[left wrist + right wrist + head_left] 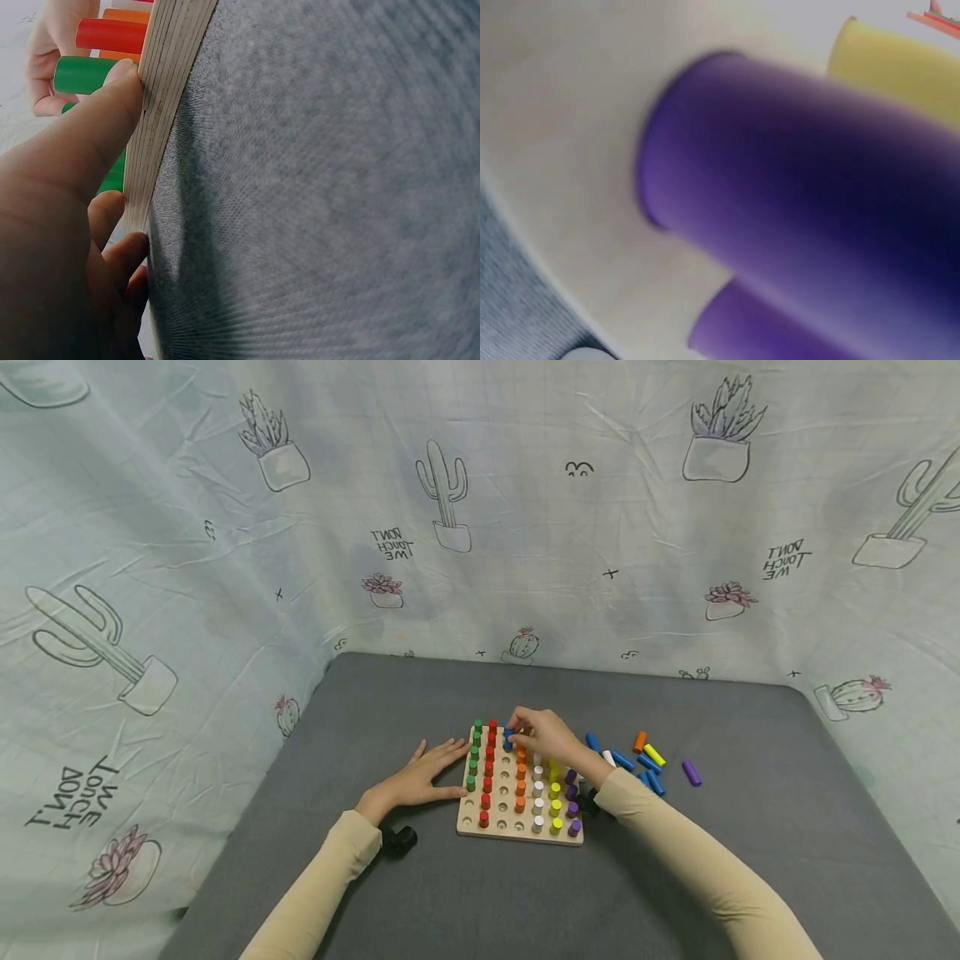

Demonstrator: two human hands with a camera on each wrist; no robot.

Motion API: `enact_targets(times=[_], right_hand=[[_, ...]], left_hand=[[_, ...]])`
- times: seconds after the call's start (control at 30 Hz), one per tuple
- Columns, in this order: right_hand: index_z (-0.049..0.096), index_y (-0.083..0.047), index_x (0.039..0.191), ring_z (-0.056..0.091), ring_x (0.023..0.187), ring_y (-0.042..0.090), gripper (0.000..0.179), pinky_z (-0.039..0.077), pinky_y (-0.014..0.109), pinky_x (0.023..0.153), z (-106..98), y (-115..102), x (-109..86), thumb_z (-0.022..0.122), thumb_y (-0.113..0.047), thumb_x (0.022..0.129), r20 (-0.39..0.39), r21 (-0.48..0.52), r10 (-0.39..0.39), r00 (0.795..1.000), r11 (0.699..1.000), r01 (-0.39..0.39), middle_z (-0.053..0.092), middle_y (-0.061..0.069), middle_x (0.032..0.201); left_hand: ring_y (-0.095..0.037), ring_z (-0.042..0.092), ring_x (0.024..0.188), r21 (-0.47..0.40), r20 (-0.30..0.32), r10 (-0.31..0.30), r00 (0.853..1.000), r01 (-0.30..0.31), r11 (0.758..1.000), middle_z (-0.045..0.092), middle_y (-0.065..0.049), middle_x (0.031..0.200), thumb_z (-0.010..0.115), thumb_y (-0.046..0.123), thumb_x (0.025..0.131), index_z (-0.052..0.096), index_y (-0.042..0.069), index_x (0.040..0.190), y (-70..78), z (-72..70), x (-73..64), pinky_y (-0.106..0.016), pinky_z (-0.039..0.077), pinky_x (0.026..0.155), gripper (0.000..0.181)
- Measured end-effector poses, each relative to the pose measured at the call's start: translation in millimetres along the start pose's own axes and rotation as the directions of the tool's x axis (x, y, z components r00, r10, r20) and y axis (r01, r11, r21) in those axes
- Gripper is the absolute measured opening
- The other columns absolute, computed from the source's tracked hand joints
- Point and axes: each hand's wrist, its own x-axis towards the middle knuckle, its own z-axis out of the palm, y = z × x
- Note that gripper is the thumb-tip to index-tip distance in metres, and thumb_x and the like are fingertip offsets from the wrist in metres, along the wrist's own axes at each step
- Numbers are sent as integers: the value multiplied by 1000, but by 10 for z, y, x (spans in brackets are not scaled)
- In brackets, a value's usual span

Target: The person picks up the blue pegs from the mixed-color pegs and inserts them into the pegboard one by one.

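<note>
A wooden pegboard [511, 816] carries columns of green, red, blue, orange, white, yellow and purple pegs. My left hand [420, 774] lies spread at its left edge, thumb and fingers touching the side beside the green pegs [471, 783]. In the left wrist view, the thumb rests against the board's edge by a green peg [79, 75]. Over the far end of the third column, my right hand [547, 737] pinches a blue peg [508, 743]; its fingertips partly cover it. A large purple peg [780, 187] fills the right wrist view, hiding the fingers there.
Loose blue pegs [622, 761], an orange peg [640, 742], a yellow peg [655, 754], a white peg and a purple peg [692, 772] lie right of the board on the grey table [420, 893]. A patterned cloth [510, 585] hangs behind.
</note>
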Motion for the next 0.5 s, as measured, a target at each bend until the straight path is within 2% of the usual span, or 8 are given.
enact_targets(times=[0.33, 0.5], right_hand=[[58, -17, 83, 56, 66, 5, 5, 47, 18, 58, 15, -43, 6, 63, -17, 81, -52, -106, -61, 997, 993, 56, 61, -10, 76], [58, -19, 78, 52, 62, 1, 6, 45, 17, 56, 21, -48, 16, 63, -17, 81, -67, -162, -100, 993, 983, 88, 60, -11, 73]], left_hand=[[-17, 7, 134, 18, -1, 3, 1000, -3, 1000, 11, 3, 147, 43, 65, 78, 8, 31, 141, -11, 10, 8, -51, -6, 105, 79], [-17, 8, 134, 21, -6, 0, 1000, 0, 1000, 11, 4, 147, 43, 65, 78, 9, 31, 141, -6, 13, 16, -50, -7, 106, 79]])
